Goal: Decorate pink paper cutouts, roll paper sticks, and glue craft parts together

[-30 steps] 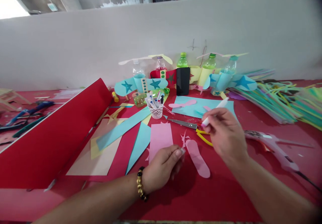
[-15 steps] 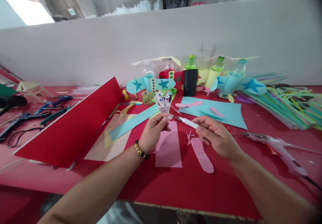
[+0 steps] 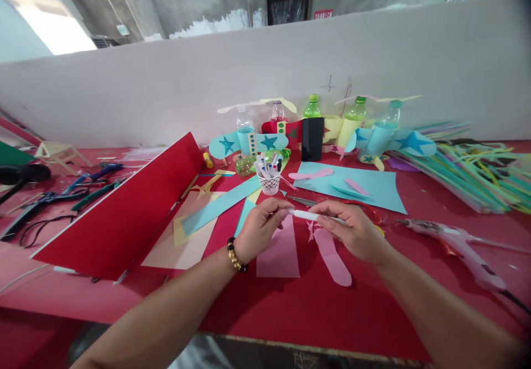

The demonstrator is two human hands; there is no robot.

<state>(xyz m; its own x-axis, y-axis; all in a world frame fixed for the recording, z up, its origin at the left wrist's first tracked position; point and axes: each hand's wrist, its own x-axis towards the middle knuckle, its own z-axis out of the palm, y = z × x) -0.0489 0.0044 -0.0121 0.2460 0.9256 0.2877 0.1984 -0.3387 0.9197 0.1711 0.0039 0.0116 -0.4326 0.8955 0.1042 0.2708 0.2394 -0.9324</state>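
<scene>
A white craft knife point(image 3: 306, 214) lies level between my two hands. My right hand point(image 3: 357, 232) is closed around its handle. At the other end, the fingers of my left hand point(image 3: 263, 228) pinch the small clear cap, which now covers the blade tip. Below my left hand lies a pink paper sheet point(image 3: 286, 255), partly hidden by it. A pink paper cutout with rounded ends point(image 3: 334, 258) rests under my right hand, beside a small pink paper star point(image 3: 310, 230). Scissors point(image 3: 303, 201) with red handles lie just behind my hands.
A cup of pens point(image 3: 269, 184) stands ahead, before a black phone point(image 3: 312, 139) and decorated bottle planes point(image 3: 244, 134). Blue paper point(image 3: 385, 189) lies behind my right hand. A pink glue gun point(image 3: 460, 247) is at right; a red board point(image 3: 124, 208) leans at left.
The cap in my left hand and the knife's blade end have come together; the bare blade no longer shows. Both hands have lowered slightly in view, uncovering the scissors behind.
</scene>
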